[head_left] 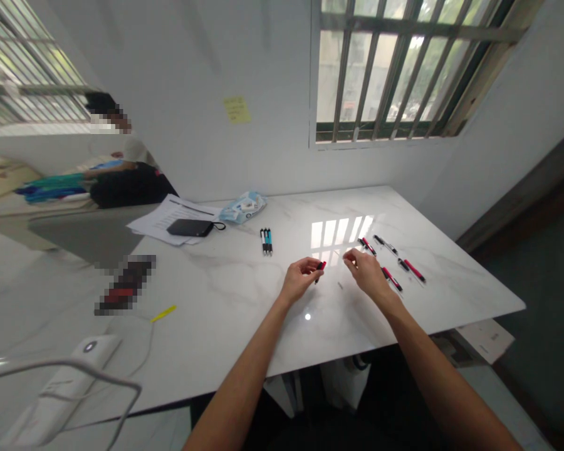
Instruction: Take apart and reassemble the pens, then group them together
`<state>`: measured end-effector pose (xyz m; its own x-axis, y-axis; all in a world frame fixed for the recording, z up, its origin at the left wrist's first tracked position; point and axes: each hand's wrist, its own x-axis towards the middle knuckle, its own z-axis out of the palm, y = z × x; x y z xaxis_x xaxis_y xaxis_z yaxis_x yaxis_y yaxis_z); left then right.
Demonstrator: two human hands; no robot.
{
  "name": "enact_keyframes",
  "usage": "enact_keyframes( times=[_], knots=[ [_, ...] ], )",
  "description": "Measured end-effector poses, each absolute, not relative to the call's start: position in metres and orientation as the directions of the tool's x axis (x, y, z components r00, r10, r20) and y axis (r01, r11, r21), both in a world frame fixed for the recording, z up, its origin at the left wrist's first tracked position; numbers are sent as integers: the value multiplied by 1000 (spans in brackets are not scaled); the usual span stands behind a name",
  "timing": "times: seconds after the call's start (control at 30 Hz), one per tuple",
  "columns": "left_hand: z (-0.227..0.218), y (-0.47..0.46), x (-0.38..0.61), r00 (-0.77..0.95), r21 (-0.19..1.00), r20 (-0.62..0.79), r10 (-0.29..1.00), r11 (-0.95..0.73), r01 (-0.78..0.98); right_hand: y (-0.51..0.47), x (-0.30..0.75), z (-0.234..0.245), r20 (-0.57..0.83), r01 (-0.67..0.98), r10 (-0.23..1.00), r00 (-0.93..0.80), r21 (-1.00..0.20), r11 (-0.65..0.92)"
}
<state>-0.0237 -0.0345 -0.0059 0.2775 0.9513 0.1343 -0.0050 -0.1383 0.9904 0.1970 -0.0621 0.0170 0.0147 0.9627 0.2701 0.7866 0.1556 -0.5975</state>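
Observation:
My left hand [301,276] is closed around a red and black pen part [320,268] above the white marble table [244,294]. My right hand [364,268] hovers beside it with fingertips pinched together on something too small to make out. Several red and black pens [392,279] lie on the table just right of my right hand. A small thin piece [340,285] rests on the table below and between my hands. Three blue and black pens [266,241] lie side by side further back, left of my hands.
A black pouch [190,227] lies on papers [169,216] at the back left, next to a blue and white packet [242,207]. A yellow stick [163,313] and a white device [66,388] sit near the front left. Another person sits far left behind.

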Motion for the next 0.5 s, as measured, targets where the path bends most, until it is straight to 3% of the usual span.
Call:
enact_keyframes(
  times=[0.1,0.23,0.5],
  knots=[
    [-7,-34,-23,294,991,131,947,-134,-10,-55,193,34,318,527,948,10,-807,266],
    [-8,-34,-23,307,990,138,942,-144,-3,-51,182,49,321,219,947,19,-926,309],
    [-8,-34,-22,297,989,137,945,-146,10,-50,171,52,300,152,954,19,-944,294]
  ],
)
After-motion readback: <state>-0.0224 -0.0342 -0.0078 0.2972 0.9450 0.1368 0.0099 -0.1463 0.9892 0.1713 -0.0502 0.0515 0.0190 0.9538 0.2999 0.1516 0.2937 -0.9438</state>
